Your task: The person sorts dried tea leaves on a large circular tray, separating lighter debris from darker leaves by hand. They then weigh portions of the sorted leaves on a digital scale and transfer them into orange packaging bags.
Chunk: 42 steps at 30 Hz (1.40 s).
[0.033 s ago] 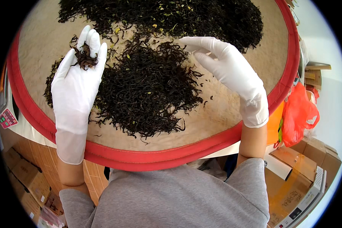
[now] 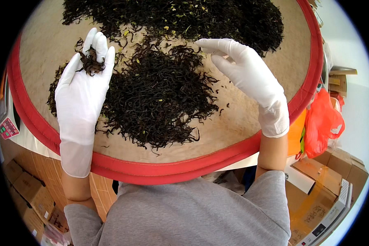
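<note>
My left hand (image 2: 82, 92), in a white glove, is turned palm up over the left side of a round tray (image 2: 229, 108). A small clump of dark, twisted dried tea leaves (image 2: 92, 64) rests in its partly curled fingers. White-gloved too, my right hand (image 2: 252, 76) hovers above the tray's right half, its fingers bent and the thumb apart from them. Nothing shows in its grasp. Between the hands lies a loose pile of tea leaves (image 2: 156, 96). Farther back spreads a larger heap (image 2: 221, 22), flecked with yellow-green bits.
A padded red rim (image 2: 156, 172) runs round the tray. To the right are a red plastic bag (image 2: 324, 123) and cardboard boxes (image 2: 315, 205). A device with a red button panel (image 2: 8, 128) stands at the left; more boxes (image 2: 37, 197) sit below it.
My right hand has shifted very slightly, its fingertips a touch to the right. The left hand and its tea leaves look unmoved.
</note>
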{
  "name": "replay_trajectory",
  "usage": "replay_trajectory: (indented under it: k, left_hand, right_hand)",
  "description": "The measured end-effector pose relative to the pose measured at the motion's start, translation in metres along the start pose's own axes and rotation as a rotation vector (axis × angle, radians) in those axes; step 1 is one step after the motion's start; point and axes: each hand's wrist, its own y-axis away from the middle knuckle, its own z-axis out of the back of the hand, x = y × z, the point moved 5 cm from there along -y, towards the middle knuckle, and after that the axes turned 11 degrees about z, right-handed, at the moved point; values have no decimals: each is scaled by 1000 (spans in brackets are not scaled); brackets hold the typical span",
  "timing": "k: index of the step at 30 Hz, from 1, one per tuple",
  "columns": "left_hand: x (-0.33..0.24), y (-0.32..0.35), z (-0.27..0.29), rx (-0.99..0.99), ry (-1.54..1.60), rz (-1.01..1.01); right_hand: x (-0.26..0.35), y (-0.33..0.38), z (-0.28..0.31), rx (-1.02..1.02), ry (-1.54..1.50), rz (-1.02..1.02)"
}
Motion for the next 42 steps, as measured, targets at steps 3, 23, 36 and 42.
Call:
replay_trajectory:
  k: [3,23,36,42]
  left_hand:
    - [0,0,1,8,-5,3]
    - [21,-1,-2,-71,-67,82]
    - [84,4,-7,-240,-190,426]
    - [68,2,-5,-154,-129,368]
  right_hand:
    - [1,-1,2,82,289,26]
    - [20,-2,-24,138,-575,-212]
    - [59,-8,-33,-11,-672,-180]
    - [22,-3,-6,-135,202,52]
